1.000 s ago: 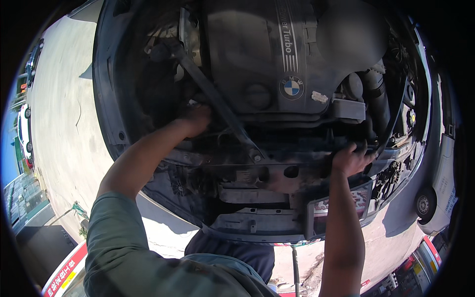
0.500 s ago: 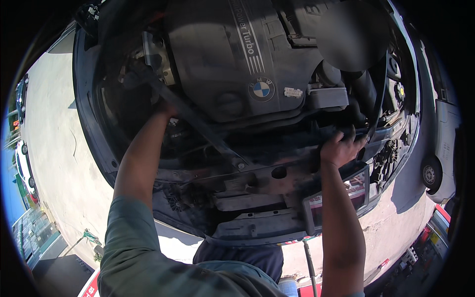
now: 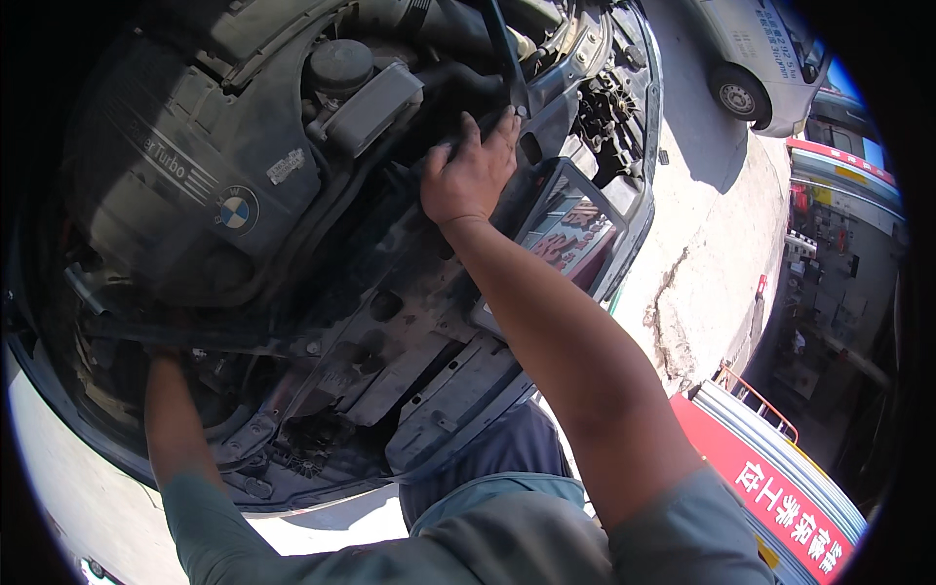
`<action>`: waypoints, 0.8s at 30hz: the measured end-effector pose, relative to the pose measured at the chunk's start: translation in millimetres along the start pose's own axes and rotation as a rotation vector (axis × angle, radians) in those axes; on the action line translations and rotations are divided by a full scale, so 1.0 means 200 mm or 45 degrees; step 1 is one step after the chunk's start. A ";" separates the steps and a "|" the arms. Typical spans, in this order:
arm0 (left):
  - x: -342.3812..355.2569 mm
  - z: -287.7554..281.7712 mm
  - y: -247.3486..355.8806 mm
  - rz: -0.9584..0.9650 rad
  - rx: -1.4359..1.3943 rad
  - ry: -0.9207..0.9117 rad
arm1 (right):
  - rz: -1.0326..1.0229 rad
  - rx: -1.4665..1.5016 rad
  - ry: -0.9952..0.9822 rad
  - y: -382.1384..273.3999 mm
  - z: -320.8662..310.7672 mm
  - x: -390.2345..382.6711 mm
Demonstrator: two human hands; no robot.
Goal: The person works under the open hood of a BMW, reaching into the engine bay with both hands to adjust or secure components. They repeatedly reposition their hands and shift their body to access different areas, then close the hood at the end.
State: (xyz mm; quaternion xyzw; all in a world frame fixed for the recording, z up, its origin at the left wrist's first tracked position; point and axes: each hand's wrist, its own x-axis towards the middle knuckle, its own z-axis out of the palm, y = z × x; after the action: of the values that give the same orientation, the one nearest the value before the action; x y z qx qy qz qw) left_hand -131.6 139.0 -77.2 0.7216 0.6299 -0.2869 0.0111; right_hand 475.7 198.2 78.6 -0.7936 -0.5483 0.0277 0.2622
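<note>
L hand (image 3: 163, 354) is down in the eng bay, mostly hidden past the dark bar (image 3: 210, 338), wrist just below it; can't tell if its fingers are open, closed or gripping smth. R hand (image 3: 470, 178) is open, palm down, fingers spread on the front panel (image 3: 414, 283), fingertips just beside the lower end of the black rod (image 3: 504, 54). Bar runs across the bay's L side, its bolted end on the panel, btwn the two hands. Eng cover (image 3: 146, 219) lies beyond the bar, w/ a grey box (image 3: 375, 109) & round cap (image 3: 341, 65) up near R hand. Dark-framed glossy pane (image 3: 570, 229) sits just R of R wrist. Van (image 3: 756, 58) parked well off, upper R; red sign (image 3: 721, 444) lower R
</note>
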 end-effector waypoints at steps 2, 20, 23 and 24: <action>0.02 0.02 -0.03 -0.045 -0.056 -0.025 | 0.018 0.035 0.000 -0.02 0.00 0.01; 0.19 -0.04 -0.02 -0.146 -0.241 -0.085 | 0.052 0.070 0.008 0.00 -0.02 0.00; 0.18 -0.04 -0.01 -0.158 -0.265 -0.087 | 0.042 0.072 0.012 0.01 -0.02 0.00; 0.18 -0.03 0.00 -0.161 -0.272 -0.088 | 0.039 0.071 0.014 0.00 -0.02 0.00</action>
State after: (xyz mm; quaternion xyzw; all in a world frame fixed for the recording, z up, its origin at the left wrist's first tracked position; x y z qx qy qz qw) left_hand -128.0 174.4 -86.8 0.6648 0.7004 -0.2431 0.0913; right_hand 478.1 196.5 82.1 -0.7944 -0.5337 0.0428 0.2868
